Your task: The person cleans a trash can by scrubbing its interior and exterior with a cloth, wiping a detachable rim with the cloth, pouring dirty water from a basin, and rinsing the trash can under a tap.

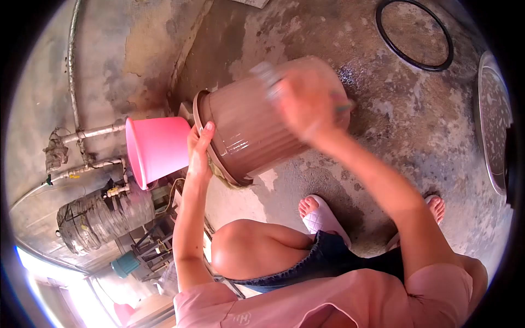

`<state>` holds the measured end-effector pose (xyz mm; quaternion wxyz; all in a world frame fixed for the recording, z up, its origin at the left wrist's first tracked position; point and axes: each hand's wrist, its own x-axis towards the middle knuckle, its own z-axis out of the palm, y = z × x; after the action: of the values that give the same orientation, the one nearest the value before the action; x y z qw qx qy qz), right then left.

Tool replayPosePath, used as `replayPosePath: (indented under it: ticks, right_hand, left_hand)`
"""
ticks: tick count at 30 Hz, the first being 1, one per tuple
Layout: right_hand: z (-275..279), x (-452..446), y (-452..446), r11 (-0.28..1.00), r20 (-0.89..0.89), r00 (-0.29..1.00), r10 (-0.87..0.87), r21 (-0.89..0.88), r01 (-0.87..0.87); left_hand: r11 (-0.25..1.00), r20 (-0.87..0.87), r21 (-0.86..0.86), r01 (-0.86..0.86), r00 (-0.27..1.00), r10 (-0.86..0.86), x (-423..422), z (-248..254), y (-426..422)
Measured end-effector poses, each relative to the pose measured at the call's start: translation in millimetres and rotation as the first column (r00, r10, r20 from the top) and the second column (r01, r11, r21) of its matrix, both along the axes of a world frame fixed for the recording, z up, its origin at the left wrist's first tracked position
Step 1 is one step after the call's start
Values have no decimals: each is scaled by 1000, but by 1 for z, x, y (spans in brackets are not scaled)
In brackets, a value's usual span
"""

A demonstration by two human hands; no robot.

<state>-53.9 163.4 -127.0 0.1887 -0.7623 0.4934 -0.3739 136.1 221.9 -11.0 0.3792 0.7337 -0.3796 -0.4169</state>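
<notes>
A large brown ribbed plastic bucket point(246, 123) lies tilted in front of me, its wide rim to the left and its other end to the upper right. My left hand point(200, 145) is closed on the rim, thumb on the outer side. Something yellowish-green point(227, 177), perhaps a cloth, hangs by the rim below this hand. My right hand point(306, 104) is over the bucket's side, smeared by motion. A pale greyish object point(266, 75) sticks out from its fingers, too blurred to name. Wet shine shows on the bucket wall.
A pink bucket point(164, 147) stands left of the brown one. Beyond it are wall pipes point(101, 131) and a plastic-wrapped cylinder point(104, 216). A black ring point(381, 30) lies on the wet concrete floor point(377, 158). A large metal basin point(486, 126) is at the right.
</notes>
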Motion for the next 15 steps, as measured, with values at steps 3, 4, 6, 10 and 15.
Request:
replayPosePath:
  ticks: [3,4,6,10,15]
  right_hand:
    - [-49,-40,-38,973,90,973,-210,120,199]
    - [-59,-46,-43,958,150,964,-220,217,185]
    - [-69,-51,-54,911,282,922,-267,387,145]
    - [-76,-60,-65,918,356,915,-190,395,37]
    - [-77,-63,-64,984,256,951,-175,12,177]
  left_hand:
    - [999,-27,-45,18,999,-19,-3,-5,8]
    - [999,-15,-46,22,1000,-22,-5,-7,12]
    - [997,26,-68,48,999,-47,-9,-5,13]
    - [969,164,-96,230,963,-212,-5,-13,25]
    - [896,286,100,433,850,-443,-14,-18,33]
